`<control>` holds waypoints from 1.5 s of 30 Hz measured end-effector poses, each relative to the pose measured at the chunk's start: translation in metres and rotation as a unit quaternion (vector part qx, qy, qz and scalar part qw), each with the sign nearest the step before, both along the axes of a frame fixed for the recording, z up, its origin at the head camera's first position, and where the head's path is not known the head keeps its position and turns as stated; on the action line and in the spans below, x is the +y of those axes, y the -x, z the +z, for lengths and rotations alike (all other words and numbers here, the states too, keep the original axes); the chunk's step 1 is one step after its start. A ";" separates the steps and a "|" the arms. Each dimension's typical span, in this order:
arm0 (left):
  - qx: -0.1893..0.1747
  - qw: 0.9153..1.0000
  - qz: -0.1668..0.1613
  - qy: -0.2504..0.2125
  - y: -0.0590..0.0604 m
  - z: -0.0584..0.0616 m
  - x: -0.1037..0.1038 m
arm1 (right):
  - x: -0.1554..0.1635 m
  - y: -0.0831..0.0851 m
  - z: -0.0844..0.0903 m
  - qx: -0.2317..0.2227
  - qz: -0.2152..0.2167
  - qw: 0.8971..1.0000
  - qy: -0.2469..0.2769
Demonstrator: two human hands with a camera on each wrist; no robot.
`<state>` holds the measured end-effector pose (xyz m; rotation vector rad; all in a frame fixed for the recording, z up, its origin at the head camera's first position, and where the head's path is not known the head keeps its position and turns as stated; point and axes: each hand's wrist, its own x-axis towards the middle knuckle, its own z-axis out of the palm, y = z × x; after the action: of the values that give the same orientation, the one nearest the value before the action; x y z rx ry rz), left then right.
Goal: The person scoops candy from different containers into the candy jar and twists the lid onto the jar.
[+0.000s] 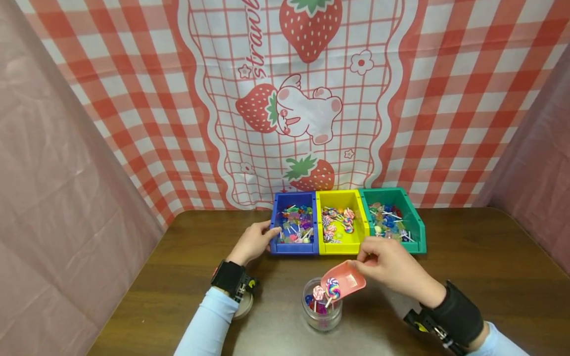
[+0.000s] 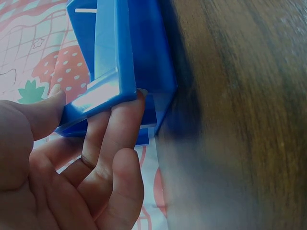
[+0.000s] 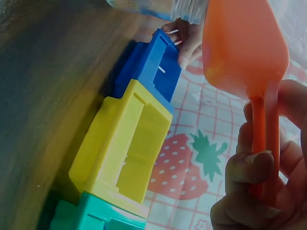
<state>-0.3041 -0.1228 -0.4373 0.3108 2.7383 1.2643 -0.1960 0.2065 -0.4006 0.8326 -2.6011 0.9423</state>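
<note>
In the head view, my left hand (image 1: 254,242) grips the left wall of the blue bin (image 1: 294,250). The left wrist view shows the thumb over the rim and fingers beneath it. My right hand (image 1: 394,262) holds a pink scoop (image 1: 340,272) by its handle, tilted over the mouth of a clear jar (image 1: 322,324). At the scoop's lip are a rainbow swirl lollipop (image 1: 332,288) and a pink one (image 1: 318,292). Blue, red and purple pieces lie inside the jar. From behind, the right wrist view shows the scoop's underside (image 3: 244,52) and fingers wrapped round its handle.
Joined to the blue bin are a yellow bin (image 1: 343,249) with small lollipops and a green bin (image 1: 420,232) with mixed candies. A round lid (image 1: 244,306) lies on the wooden table (image 1: 169,282) by my left wrist. Behind hangs a strawberry-print cloth (image 1: 307,163).
</note>
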 end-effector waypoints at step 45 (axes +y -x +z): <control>-0.004 1.000 0.001 -0.006 0.000 0.002 0.001 | -0.009 -0.009 0.002 0.205 0.087 0.975 0.006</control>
<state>-0.3039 -0.1221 -0.4355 0.3020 2.7264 1.2801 -0.1874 0.1979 -0.3989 1.1312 -2.1954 0.7324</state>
